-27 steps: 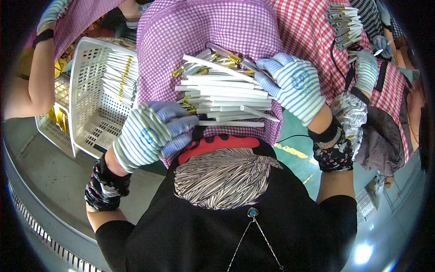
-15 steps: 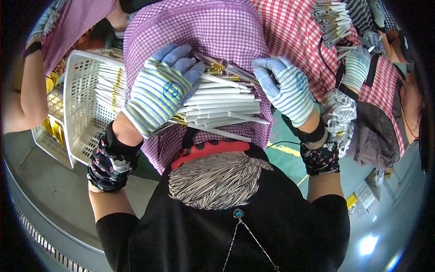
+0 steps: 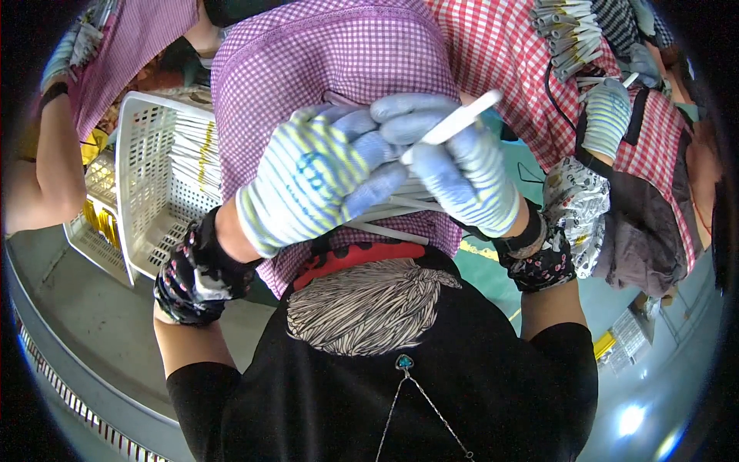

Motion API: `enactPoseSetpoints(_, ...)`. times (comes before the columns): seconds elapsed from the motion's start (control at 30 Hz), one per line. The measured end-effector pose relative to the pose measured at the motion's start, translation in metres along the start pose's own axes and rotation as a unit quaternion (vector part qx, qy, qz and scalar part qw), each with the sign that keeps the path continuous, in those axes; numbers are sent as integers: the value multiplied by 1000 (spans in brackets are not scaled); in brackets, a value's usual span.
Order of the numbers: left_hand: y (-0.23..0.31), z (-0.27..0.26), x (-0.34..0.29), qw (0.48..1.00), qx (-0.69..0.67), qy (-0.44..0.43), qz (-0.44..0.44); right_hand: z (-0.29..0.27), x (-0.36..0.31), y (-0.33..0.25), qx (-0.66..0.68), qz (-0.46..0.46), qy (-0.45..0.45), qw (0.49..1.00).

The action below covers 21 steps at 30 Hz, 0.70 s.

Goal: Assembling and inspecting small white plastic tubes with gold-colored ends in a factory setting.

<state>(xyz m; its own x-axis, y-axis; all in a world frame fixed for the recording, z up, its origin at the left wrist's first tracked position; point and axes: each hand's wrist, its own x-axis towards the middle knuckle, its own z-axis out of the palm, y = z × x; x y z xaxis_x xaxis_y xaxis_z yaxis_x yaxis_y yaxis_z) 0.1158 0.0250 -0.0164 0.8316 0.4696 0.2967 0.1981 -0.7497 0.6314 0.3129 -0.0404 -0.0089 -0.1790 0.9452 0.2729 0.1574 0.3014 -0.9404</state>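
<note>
White tube (image 3: 463, 118) is above the tube pile (image 3: 400, 205), pinched in the right hand (image 3: 469, 177), fingers bent closed. Left hand (image 3: 319, 189), half-curled, adjoins the tube's near end; whether it grips anything cannot be determined. Left glove (image 3: 273, 200) carries a blue printed mark (image 3: 311, 170), illegible.

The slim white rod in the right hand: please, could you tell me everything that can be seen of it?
The slim white rod looks smooth, perhaps plastic. The striped-gloved right hand grips it at a slant. Its far end sticks out free, up and right; its near end lies close to the striped-gloved left hand; whether they touch is unclear.
</note>
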Motion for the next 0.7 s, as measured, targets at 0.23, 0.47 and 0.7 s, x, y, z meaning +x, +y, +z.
enactPoseSetpoints(0.23,-24,37,30,962,231,-62,132,-39,-33,10,251,25,200,947)
enactPoseSetpoints(0.47,-9,8,18,978,198,-11,60,-40,-27,-15,-125,149,127,973)
enactPoseSetpoints(0.7,-3,-44,-17,993,-12,71,-91,-32,-17,-17,-347,47,20,936)
